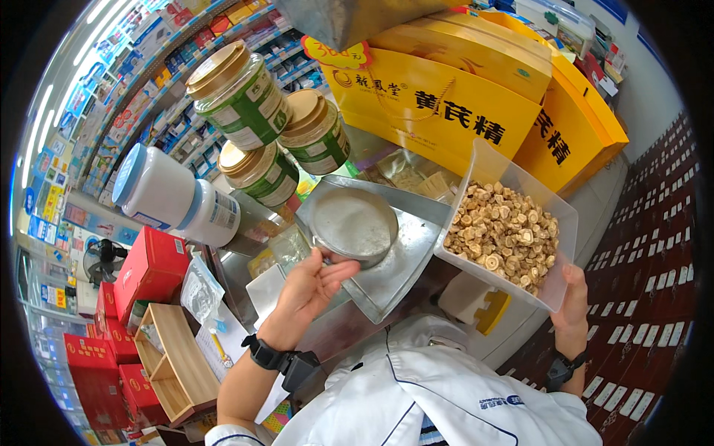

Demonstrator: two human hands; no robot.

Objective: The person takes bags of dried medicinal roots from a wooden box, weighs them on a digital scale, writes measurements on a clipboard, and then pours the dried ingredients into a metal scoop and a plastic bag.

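Note:
My right hand [572, 298] grips the lower right corner of a translucent plastic bin [560, 223]. Dried, pale-brown root slices [502, 234] are heaped inside it, and the bin is tilted. My left hand [312, 284] is palm up at the near edge of a round metal pan [354, 223]. Its thumb is at the pan's rim and its fingers lie in front of the pan's side; whether they grip it is unclear. Beneath the pan is a scoop-shaped metal tray [390, 287] on the glass counter. The bin's left corner overlaps the tray's edge.
Green-labelled jars [242, 106] are stacked behind the tray, with white tubs [159, 178] to their left. Yellow gift bags [424, 111] stand behind. Overhead juts a grey metal corner [357, 22]. A wooden divided box [175, 362] and red boxes [156, 267] are at left; drawers [652, 267] line the right.

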